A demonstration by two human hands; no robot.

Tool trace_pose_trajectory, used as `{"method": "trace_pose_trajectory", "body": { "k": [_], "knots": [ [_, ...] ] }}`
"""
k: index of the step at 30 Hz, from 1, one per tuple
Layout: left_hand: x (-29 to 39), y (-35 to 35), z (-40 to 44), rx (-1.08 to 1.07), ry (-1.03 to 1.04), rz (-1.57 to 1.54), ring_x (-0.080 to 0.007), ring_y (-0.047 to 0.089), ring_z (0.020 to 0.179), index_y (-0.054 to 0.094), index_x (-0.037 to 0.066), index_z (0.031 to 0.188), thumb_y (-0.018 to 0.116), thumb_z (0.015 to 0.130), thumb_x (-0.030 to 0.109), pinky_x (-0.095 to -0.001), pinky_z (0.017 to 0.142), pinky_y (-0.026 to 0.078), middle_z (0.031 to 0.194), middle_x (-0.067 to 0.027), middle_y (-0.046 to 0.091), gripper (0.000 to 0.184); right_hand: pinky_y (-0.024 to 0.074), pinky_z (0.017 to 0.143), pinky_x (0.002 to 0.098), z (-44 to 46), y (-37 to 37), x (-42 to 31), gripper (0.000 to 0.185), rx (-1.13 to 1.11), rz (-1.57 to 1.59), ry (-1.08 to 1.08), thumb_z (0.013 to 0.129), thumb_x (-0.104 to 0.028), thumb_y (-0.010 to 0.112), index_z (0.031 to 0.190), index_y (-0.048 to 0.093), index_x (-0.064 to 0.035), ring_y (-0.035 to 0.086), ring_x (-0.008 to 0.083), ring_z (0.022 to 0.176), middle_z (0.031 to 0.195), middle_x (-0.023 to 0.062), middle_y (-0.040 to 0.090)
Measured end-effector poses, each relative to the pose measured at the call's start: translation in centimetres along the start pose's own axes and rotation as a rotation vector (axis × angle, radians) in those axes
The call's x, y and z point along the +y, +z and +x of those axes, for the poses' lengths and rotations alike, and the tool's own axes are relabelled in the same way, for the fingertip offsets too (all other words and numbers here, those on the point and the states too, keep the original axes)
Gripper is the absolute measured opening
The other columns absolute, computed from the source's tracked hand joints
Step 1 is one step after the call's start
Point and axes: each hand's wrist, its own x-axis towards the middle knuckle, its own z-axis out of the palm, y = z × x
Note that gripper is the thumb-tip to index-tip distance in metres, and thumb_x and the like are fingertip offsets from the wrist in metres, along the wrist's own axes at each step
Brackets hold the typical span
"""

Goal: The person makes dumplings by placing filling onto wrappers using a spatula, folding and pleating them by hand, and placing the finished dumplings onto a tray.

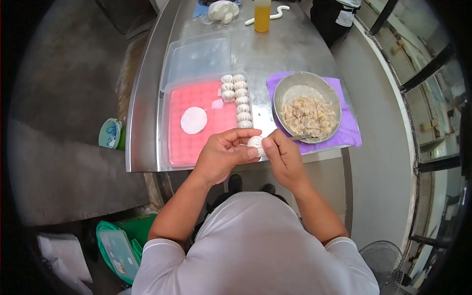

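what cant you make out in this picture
All in the head view:
- Dumpling: its far side and part of its edge, hidden by the left hand and right hand.
- Utensil: its near end, hidden by the right hand; whether that hand grips it is unclear.
- Bottle: its top, cut off by the upper edge.
- Bowl: its bottom, covered by filling.

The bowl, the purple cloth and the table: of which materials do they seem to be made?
Bowl: probably metal, grey with a dull sheen. Purple cloth: apparently textile, matte, with soft, uneven edges. Table: likely stainless steel, satin grey with blurred bright reflections.
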Motion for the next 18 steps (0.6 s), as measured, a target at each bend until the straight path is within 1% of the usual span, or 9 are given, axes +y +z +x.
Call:
{"method": "trace_pose_trajectory", "body": {
  "k": [2, 4, 8, 10, 11, 13, 17, 18],
  "knots": [
    [0.3, -0.9, 0.2, -0.012, -0.01, 0.013, -0.019, 0.066, 0.106, 0.058, -0.002, 0.13, 0.072, 0.088, 0.0, -0.0362, 0.093, 0.059, 0.116, -0.0121, 0.066, 0.045, 0.0387, 0.06, 0.0308, 0.5, 1.1, 0.2, 0.027, 0.049, -0.025, -0.005, 0.104, -0.019, 0.054, 0.083, 0.05, -0.002, 0.044, 0.0134, 0.069, 0.073, 0.0066, 0.049],
    [0.2, -2.1, 0.4, -0.028, 0.09, 0.055, -0.0181, 0.067, 0.104, 0.059, -0.002, 0.126, 0.073, 0.085, -0.004, -0.0349, 0.092, 0.059, 0.114, -0.0112, 0.067, 0.043, 0.0376, 0.057, 0.0307, 0.9, 2.3, 0.4, 0.029, 0.098, -0.019, -0.034, 0.104, -0.019, 0.054, 0.081, 0.05, -0.0021, 0.041, 0.0123, 0.065, 0.07, 0.005, 0.049],
    [0.5, -4.1, 0.6, -0.009, 0.076, -0.02, -0.0171, 0.067, 0.102, 0.061, -0.003, 0.123, 0.073, 0.084, -0.007, -0.0329, 0.09, 0.058, 0.113, -0.0108, 0.067, 0.041, 0.0357, 0.054, 0.0297, 1.9, 4.6, 0.2, 0.029, 0.139, -0.014, -0.032, 0.104, -0.019, 0.053, 0.081, 0.051, -0.0026, 0.039, 0.0101, 0.061, 0.065, 0.0029, 0.047],
    [0.4, -5.2, 0.8, -0.03, 0.148, 0.019, -0.012, 0.066, 0.097, 0.06, -0.003, 0.123, 0.073, 0.087, -0.003, -0.0274, 0.081, 0.059, 0.109, -0.0085, 0.067, 0.038, 0.0343, 0.052, 0.0284, 2.4, 5.6, 0.4, 0.028, 0.155, 0.017, -0.004, 0.105, -0.019, 0.052, 0.081, 0.051, -0.0033, 0.038, 0.0076, 0.061, 0.063, 0.0004, 0.046],
    [0.7, -5.7, 0.7, -0.029, 0.147, 0.015, -0.012, 0.066, 0.097, 0.06, -0.003, 0.123, 0.073, 0.087, -0.003, -0.0274, 0.081, 0.059, 0.109, -0.0085, 0.067, 0.038, 0.0343, 0.052, 0.0284, 2.5, 6.1, 0.5, 0.028, 0.153, 0.014, -0.001, 0.105, -0.019, 0.052, 0.081, 0.051, -0.0033, 0.038, 0.0076, 0.061, 0.063, 0.0004, 0.046],
    [1.6, -6.1, 0.4, 0.014, 0.065, 0.036, -0.0155, 0.067, 0.099, 0.061, -0.003, 0.122, 0.075, 0.084, -0.004, -0.031, 0.089, 0.056, 0.109, -0.0091, 0.067, 0.041, 0.0334, 0.052, 0.0277, 2.9, 6.9, 0.8, 0.028, 0.156, 0.052, 0.066, 0.104, -0.018, 0.053, 0.081, 0.052, -0.0035, 0.037, 0.0064, 0.061, 0.064, -0.0015, 0.047],
    [1.5, -7.0, 0.8, 0.024, 0.116, 0.044, -0.0143, 0.066, 0.098, 0.061, -0.004, 0.121, 0.076, 0.083, -0.002, -0.0294, 0.088, 0.055, 0.109, -0.0085, 0.067, 0.041, 0.0353, 0.053, 0.027, 3.5, 7.7, 1.4, 0.027, 0.153, 0.046, 0.099, 0.104, -0.02, 0.054, 0.084, 0.053, -0.0033, 0.039, 0.0065, 0.06, 0.064, -0.002, 0.048],
    [1.6, -7.5, 1.2, 0.04, 0.137, 0.098, -0.0135, 0.065, 0.096, 0.061, -0.004, 0.12, 0.076, 0.083, -0.003, -0.028, 0.086, 0.055, 0.108, -0.0084, 0.067, 0.04, 0.037, 0.053, 0.0263, 3.7, 7.6, 1.3, 0.025, 0.14, 0.112, 0.207, 0.104, -0.021, 0.054, 0.087, 0.054, -0.0034, 0.042, 0.0062, 0.06, 0.066, -0.0013, 0.05]
  ]
}}
